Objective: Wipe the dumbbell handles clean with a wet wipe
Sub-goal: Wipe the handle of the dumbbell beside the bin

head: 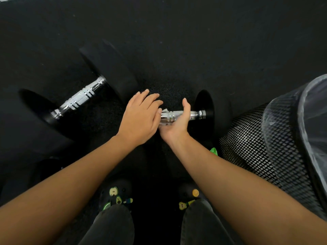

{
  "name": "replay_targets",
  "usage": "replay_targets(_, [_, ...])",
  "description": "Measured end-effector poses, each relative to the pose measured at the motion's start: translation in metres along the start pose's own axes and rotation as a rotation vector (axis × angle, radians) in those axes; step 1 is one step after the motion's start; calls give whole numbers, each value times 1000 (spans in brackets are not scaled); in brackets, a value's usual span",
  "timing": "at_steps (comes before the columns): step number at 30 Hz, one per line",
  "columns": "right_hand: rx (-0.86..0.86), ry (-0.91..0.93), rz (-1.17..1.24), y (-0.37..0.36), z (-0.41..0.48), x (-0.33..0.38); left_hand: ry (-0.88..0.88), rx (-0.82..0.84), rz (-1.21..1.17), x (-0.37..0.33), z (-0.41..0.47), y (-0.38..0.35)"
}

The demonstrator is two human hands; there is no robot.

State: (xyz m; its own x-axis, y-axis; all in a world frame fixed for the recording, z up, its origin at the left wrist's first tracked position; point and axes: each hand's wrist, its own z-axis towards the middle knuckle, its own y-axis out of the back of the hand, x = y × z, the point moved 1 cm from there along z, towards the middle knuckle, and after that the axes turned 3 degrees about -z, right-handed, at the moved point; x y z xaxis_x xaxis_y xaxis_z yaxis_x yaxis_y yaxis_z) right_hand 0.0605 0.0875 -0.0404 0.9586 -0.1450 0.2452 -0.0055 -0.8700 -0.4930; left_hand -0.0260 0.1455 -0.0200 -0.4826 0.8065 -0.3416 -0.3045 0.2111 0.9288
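Observation:
Two black dumbbells lie on the black rubber floor. The left dumbbell's chrome handle (79, 98) is bare and untouched. The right dumbbell's chrome handle (195, 114) lies between my hands, with its right head (210, 110) showing. My right hand (177, 128) cups this handle from the near side, thumb pointing up, with a pale wet wipe (165, 123) just visible between palm and handle. My left hand (141, 117) rests flat with straight fingers over the dumbbell's left end, hiding that head.
A black mesh bin (256, 138) with a clear plastic liner stands close on the right, touching distance from the right dumbbell. A small green object (214, 151) peeks out beside it. My black shoes (115, 197) with charms are below my arms.

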Motion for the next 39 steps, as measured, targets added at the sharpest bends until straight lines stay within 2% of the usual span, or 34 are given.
replay_targets(10, [-6,43,-100,2,-4,-6,2,7,-14,-1,0,2])
replay_targets(18, [-36,3,80,-1,-14,0,-5,1,-7,1,0,-1])
replay_targets(25, [26,-43,161,11,4,11,1,-10,-15,0,0,1])
replay_targets(31, [33,-1,120,28,3,21,-8,-2,-14,0,-1,1])
replay_targets(39, [16,35,-92,30,-10,24,-10,-2,-18,0,-1,1])
